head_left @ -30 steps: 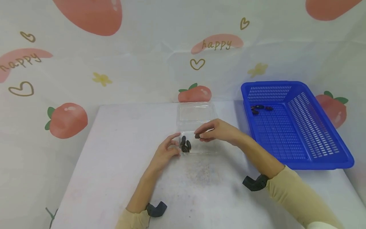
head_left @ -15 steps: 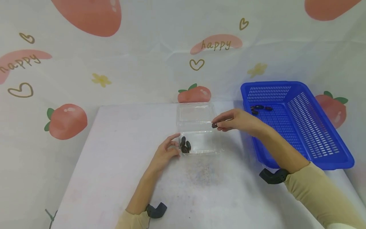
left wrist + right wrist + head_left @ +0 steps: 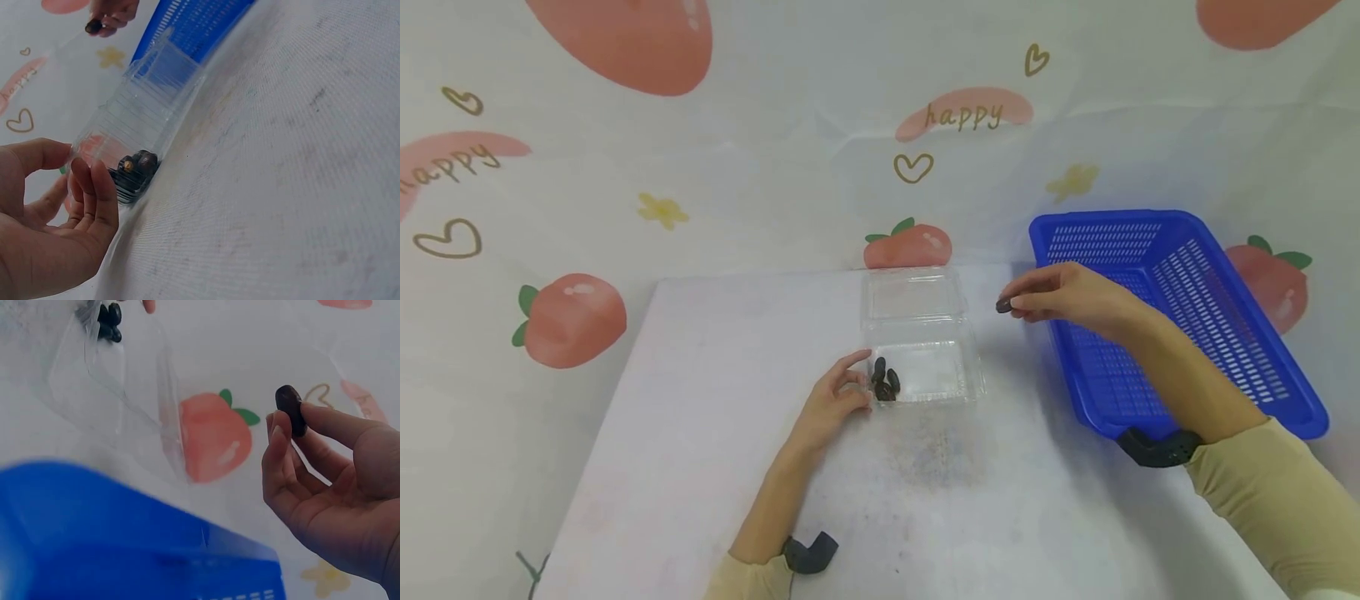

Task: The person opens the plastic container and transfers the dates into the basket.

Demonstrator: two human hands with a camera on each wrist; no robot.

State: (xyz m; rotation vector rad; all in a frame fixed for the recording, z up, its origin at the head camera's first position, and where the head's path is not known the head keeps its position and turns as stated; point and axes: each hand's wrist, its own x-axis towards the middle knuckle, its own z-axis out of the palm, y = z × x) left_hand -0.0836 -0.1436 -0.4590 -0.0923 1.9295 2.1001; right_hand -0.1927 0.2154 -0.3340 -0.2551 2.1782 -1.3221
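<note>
My right hand (image 3: pixel 1067 296) pinches a dark, oval, glossy fruit (image 3: pixel 1003 306) between thumb and fingertips, in the air right of the clear plastic box (image 3: pixel 932 375). The right wrist view shows the same fruit (image 3: pixel 291 411) upright at the fingertips. The box lies unfolded, its lid (image 3: pixel 913 297) toward the wall. Several similar fruits (image 3: pixel 892 381) sit bunched at its left end. My left hand (image 3: pixel 831 400) holds that end, index finger at the back corner and thumb at the front. In the left wrist view its fingers bend beside the box wall.
A blue perforated plastic basket (image 3: pixel 1108 215) stands at the right, partly behind my right forearm, which hides the fruits inside. The white table (image 3: pixel 737 350) backs onto a wall cloth (image 3: pixel 775 125) printed with strawberries. Dark smudges mark the tabletop in front of the box.
My right hand has moved right and back, carrying the fruit from over the box to near the basket's left rim. The left hand and the fruits in the box stay put.
</note>
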